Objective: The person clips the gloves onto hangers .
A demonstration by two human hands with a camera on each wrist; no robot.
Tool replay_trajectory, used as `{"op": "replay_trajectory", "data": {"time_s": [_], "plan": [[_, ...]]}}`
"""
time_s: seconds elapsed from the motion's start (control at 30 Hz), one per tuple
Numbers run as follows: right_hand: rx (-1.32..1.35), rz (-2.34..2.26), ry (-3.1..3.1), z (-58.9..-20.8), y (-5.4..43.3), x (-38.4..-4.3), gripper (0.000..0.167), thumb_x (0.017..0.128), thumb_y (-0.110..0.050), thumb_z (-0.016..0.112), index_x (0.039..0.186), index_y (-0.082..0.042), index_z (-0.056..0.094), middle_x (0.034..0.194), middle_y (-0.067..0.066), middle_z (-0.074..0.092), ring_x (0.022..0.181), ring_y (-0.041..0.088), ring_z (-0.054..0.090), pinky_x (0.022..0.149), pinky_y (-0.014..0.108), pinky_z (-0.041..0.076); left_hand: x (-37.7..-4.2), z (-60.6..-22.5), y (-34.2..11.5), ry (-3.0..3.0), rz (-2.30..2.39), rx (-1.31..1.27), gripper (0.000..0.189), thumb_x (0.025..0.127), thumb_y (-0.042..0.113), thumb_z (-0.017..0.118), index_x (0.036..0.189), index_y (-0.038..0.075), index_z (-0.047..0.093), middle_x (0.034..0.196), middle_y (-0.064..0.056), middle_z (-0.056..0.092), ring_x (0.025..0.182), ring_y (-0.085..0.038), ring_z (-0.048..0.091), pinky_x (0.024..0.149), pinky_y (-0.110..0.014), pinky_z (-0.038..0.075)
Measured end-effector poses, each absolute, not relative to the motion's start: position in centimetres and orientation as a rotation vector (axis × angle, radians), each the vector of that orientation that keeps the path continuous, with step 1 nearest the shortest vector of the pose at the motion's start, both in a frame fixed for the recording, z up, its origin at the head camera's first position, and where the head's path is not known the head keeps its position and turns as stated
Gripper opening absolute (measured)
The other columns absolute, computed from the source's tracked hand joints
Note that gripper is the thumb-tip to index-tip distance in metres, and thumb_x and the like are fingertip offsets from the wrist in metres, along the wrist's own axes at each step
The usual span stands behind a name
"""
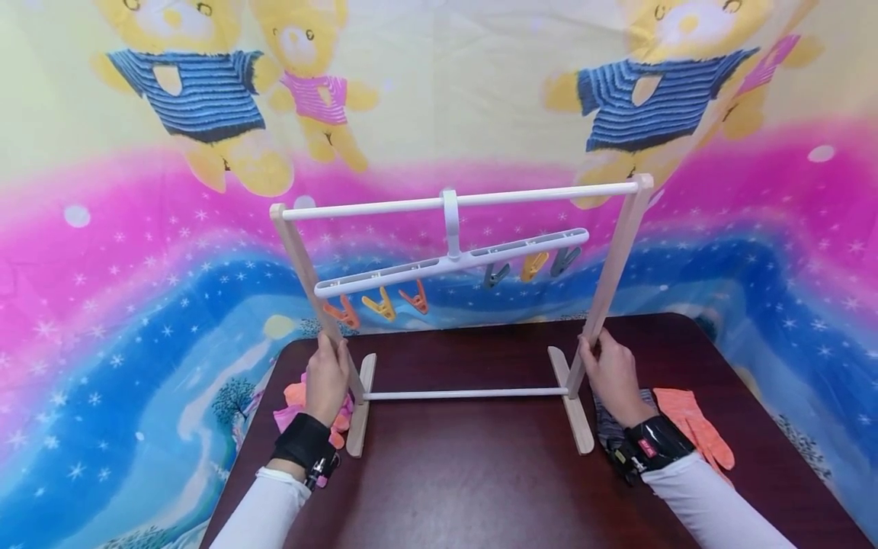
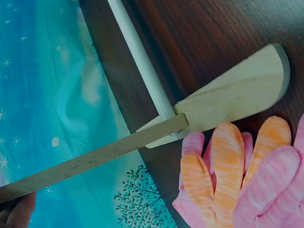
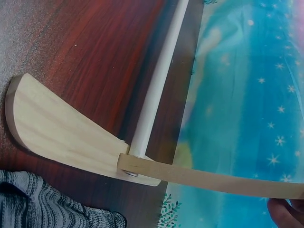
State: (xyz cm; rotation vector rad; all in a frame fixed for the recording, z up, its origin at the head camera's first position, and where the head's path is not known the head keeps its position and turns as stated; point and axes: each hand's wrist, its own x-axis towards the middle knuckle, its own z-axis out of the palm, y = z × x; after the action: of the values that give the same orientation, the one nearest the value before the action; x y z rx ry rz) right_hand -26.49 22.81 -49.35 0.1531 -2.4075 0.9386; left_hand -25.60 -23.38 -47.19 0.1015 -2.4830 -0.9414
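Observation:
A small wooden drying rack [image 1: 623, 252] with white crossbars stands on the dark table. My left hand [image 1: 327, 379] grips its left upright low down, and my right hand [image 1: 613, 377] holds the right upright at about the same height. From the top bar hangs a white clip hanger [image 1: 453, 263], tilted with its left end lower. Orange and yellow clothespins [image 1: 379, 303] dangle from its left half, grey-blue and yellow clothespins [image 1: 535, 267] from its right. In the left wrist view the upright meets a rounded wooden foot [image 2: 237, 90]; the right wrist view shows the other foot [image 3: 61, 128].
Pink and orange gloves [image 2: 228, 171] lie beside the left foot of the rack. By the right foot are a grey striped knit glove [image 3: 52, 204] and an orange glove [image 1: 693, 419]. A bear-printed cloth [image 1: 432, 99] hangs behind the table [image 1: 466, 488].

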Motion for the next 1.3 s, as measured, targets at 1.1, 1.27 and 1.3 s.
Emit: {"op": "replay_trajectory", "data": {"time_s": [1.1, 1.27, 1.3], "plan": [[0.138, 0.85, -2.438, -48.9, 23.2, -25.4, 0.033, 0.096, -0.015, 0.068, 0.124, 0.002, 0.062, 0.097, 0.025, 0.072, 0.066, 0.032, 0.067, 0.047, 0.032, 0.041, -24.4, -47.9, -24.3, -2.572, -0.861, 0.084, 0.032, 0.104, 0.03, 0.054, 0.123, 0.005, 0.052, 0.094, -0.021, 0.073, 0.075, -0.034, 0.074, 0.052, -0.035, 0.053], [0.097, 0.809, -2.503, -49.0, 23.6, -24.4, 0.047, 0.097, -0.022, 0.068, 0.137, 0.0, 0.057, 0.116, 0.027, 0.069, 0.065, 0.032, 0.064, 0.044, 0.032, 0.037, -24.0, -48.2, -24.5, -2.563, -0.837, 0.087, 0.037, 0.103, 0.031, 0.056, 0.132, 0.008, 0.052, 0.093, -0.017, 0.074, 0.067, -0.027, 0.071, 0.048, -0.028, 0.042], [0.086, 0.807, -2.519, -49.0, 23.6, -24.1, 0.048, 0.097, -0.024, 0.067, 0.138, -0.001, 0.056, 0.119, 0.027, 0.068, 0.061, 0.028, 0.061, 0.042, 0.031, 0.034, -23.9, -48.2, -24.5, -2.564, -0.836, 0.091, 0.04, 0.103, 0.032, 0.056, 0.135, 0.009, 0.051, 0.094, -0.016, 0.074, 0.067, -0.026, 0.07, 0.047, -0.028, 0.041]]}}
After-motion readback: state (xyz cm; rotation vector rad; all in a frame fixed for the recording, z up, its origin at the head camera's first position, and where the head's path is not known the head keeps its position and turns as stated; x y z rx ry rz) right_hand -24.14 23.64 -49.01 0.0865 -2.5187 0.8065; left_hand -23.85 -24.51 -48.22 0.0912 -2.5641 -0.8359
